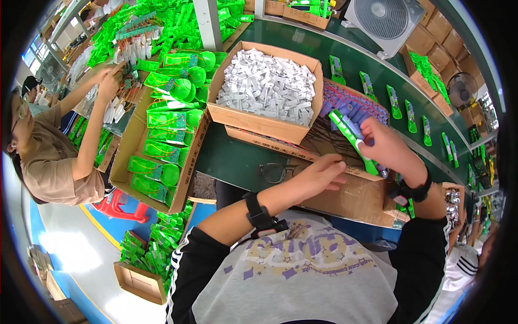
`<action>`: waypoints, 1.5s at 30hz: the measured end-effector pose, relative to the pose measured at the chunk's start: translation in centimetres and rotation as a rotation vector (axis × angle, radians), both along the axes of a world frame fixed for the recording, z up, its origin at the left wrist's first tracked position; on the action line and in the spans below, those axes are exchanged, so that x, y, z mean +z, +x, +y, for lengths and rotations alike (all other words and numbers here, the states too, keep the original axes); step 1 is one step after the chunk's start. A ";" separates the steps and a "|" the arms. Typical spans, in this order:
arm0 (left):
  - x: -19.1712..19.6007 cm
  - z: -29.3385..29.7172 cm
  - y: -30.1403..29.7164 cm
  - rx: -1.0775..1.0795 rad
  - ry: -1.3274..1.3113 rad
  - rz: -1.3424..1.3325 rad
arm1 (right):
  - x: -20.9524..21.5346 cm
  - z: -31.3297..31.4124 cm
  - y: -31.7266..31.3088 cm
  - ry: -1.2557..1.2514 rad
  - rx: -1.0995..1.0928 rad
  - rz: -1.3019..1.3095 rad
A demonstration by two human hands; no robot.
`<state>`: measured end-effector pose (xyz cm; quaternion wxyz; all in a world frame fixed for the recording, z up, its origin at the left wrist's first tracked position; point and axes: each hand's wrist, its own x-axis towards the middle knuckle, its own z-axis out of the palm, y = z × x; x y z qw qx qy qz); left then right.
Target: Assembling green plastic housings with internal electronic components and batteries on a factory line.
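Observation:
My right hand (384, 141) grips a long green plastic casing (349, 131), slanted over a box at the right; a purple cylinder lies along its upper part, and a white part shows by my fingers. My left hand (322, 175) hovers palm down near the front edge of that box, fingers loosely stretched, with nothing visible in them. Purple battery-like cylinders (353, 109) with dark wires fill the box behind the casing. Directly left of them stands a carton (265, 123) heaped with small white plastic pieces (267, 85).
Green casings with wired circuit boards (167, 135) sit in a carton at my left. Beyond it a co-worker (59, 146) handles wired parts. Along the far green surface several casings (394, 101) stand in a row. Glasses (273, 172) lie before me; a fan (384, 21) stands behind.

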<state>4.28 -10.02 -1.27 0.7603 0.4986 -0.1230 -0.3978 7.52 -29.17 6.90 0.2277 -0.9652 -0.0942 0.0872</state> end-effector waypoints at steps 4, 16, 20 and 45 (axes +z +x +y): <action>-1.8 -1.2 -0.1 0.136 -0.167 -0.294 | 2.3 3.4 -4.4 0.020 0.156 -0.163; 1.2 5.8 -3.3 0.253 -0.130 -0.058 | 0.5 7.3 7.8 0.105 0.528 -0.488; 1.2 7.3 -3.9 0.358 -0.113 -0.069 | -1.0 7.9 11.7 -0.242 0.581 -0.399; 1.7 9.5 -2.3 0.544 -0.223 -0.030 | 0.1 11.4 0.0 0.577 0.599 0.040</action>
